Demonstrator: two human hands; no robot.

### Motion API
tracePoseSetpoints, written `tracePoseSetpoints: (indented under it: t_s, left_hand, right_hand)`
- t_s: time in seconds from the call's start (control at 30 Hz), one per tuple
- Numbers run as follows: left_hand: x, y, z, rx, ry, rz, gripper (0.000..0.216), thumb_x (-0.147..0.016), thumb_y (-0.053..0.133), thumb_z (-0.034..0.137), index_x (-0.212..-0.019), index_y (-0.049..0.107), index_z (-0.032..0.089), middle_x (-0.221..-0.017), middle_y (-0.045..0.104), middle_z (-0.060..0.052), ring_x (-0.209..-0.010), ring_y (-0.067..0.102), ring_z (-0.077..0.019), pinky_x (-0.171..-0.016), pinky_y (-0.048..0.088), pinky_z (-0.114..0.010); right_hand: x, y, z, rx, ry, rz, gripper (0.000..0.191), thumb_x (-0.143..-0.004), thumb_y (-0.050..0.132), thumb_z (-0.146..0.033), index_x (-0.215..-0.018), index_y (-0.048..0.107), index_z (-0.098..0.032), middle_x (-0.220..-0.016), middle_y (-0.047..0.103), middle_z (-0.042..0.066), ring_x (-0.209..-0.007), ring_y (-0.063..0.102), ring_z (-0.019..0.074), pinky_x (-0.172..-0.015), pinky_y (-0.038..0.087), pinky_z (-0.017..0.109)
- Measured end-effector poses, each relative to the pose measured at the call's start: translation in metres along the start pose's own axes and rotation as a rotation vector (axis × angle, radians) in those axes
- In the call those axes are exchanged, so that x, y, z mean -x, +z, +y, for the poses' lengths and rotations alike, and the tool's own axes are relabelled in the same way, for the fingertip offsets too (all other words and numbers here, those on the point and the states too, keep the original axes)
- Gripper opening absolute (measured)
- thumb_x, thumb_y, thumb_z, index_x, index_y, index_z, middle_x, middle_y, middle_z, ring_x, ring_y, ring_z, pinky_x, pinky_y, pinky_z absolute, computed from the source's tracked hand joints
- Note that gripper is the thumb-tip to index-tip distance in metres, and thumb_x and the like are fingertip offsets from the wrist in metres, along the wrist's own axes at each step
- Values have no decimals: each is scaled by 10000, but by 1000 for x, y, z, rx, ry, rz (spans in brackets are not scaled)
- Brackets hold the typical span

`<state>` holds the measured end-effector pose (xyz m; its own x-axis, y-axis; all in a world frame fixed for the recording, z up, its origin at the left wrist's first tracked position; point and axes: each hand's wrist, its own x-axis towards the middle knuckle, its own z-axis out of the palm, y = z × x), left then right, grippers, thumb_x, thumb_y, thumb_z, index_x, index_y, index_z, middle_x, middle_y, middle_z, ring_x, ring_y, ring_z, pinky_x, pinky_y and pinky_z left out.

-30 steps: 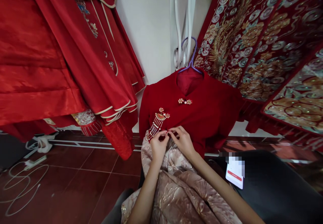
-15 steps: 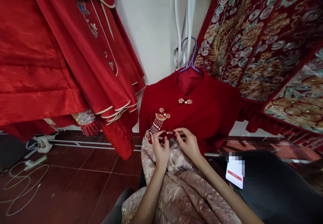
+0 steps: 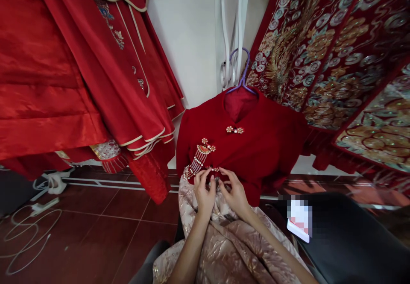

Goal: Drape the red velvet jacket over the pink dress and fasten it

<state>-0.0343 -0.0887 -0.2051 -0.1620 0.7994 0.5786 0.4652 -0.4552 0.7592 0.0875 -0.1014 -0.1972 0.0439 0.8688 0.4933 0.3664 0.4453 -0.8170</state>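
A dark red jacket hangs in front of me on a purple hanger. Its lower beaded frog button lies between my fingertips. My left hand is closed, pinching the left end of that button. From the other side, my right hand grips its right end, fingers curled. A matching upper frog button sits below the neckline. To the left of it hangs a fan-shaped beaded tassel ornament. Shiny pinkish-beige fabric covers my lap and reaches up under my hands.
Red garments hang at the left, and an embroidered red garment at the right. A phone rests on a black seat. White cables trail over the tiled floor. White metal bars stand behind the hanger.
My right hand has moved slightly down and left, closer to my left hand. Its fingers have come in around the lower frog button's end. My left hand has shifted only a little.
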Motion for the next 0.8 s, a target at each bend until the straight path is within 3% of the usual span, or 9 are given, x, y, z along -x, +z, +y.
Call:
tracePoseSetpoints:
  t_s: [0.4, 0.8]
  left_hand:
    - [0, -1, -6, 91, -93, 49, 213, -904, 559, 333, -1030, 678, 210, -1023, 701, -74, -942, 646, -189, -887, 502, -354]
    - [-3, 3, -10, 186, -193, 57, 226, -840, 639, 382, -941, 679, 184, -933, 707, -63, -809, 651, -164, -751, 523, -295]
  right_hand:
    - [2, -3, 0, -9, 1, -44, 404, -898, 488, -205, -1295, 558, -218, -1227, 593, 100, -1058, 612, 198, -870, 562, 344]
    - [1, -4, -2, -35, -17, -29, 395, -886, 509, -190, -1270, 591, -229, -1201, 622, 94, -1002, 652, 194, -801, 590, 319]
